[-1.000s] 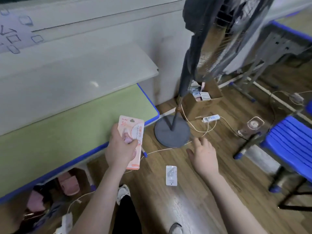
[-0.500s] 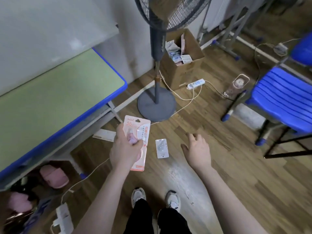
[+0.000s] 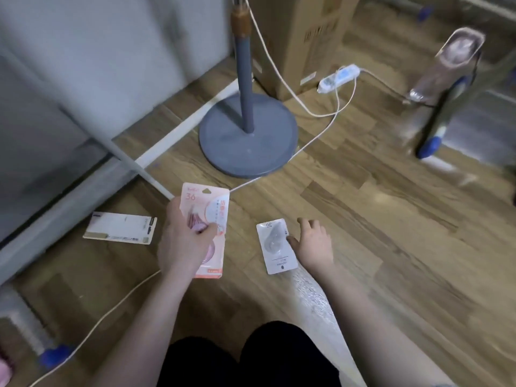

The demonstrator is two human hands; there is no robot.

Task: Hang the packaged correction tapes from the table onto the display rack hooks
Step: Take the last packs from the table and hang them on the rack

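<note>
Legs: dark trousers (image 3: 245, 358) sat at six o'clock, nearest the camera.
Left hand: the left hand (image 3: 181, 247) gripped a pink correction tape pack (image 3: 208, 219) at about nine o'clock of frame centre, thumb curled over the blister and the other fingers wrapped behind the card, held above the floor.
Right hand: the right hand (image 3: 314, 248) reached down at about four o'clock of that pack, its fingers (image 3: 305, 223) loosely spread and holding nothing, thumb tip just touching the right edge of a white correction tape pack (image 3: 276, 247).
White pack: it lay flat on the wooden floor (image 3: 391, 233), not on any surface.
Other card: a flat packet (image 3: 120, 227) lay on the floor at nine o'clock; contents too blurred to tell.
Beyond: a fan base (image 3: 248, 135) stood at twelve o'clock, a power strip (image 3: 339, 78) at one o'clock.
Rack: not in view.
Doing it well: likely, tip the long edge up with the thumb, pinch the card clear of the hang hole, and avoid crushing the blister.
</note>
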